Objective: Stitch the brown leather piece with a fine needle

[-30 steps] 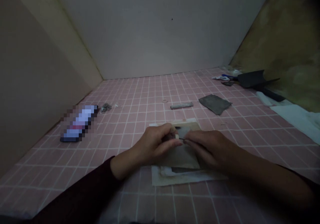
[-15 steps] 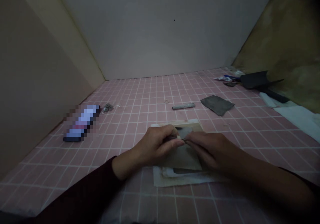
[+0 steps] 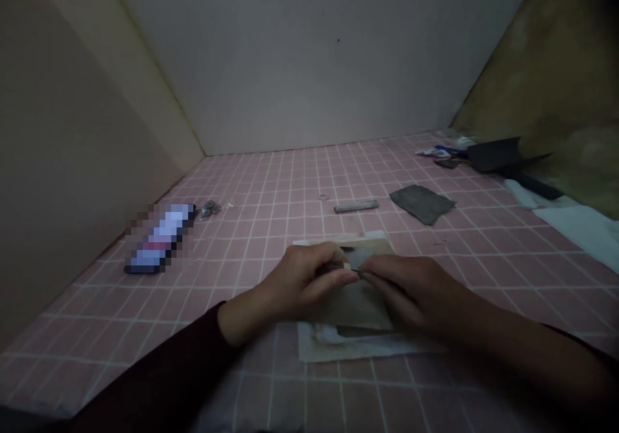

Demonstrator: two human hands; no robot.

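My left hand is closed in a pinch around a small pale piece, whose kind I cannot make out. Close beside it, my right hand pinches a thin dark tool with its tip against or very near the pale piece. Most of the tool is hidden by the fingers. Both hands are over a beige sheet of sandpaper or card, which lies on stained white paper.
Beyond the hands lie a grey rolled tube, a small ring and a dark grey square sheet. A phone and small metal rings are at left. A black dustpan and white tissue sit at right.
Both hands keep almost the same pose over the sheet. The whole view has shifted very slightly.
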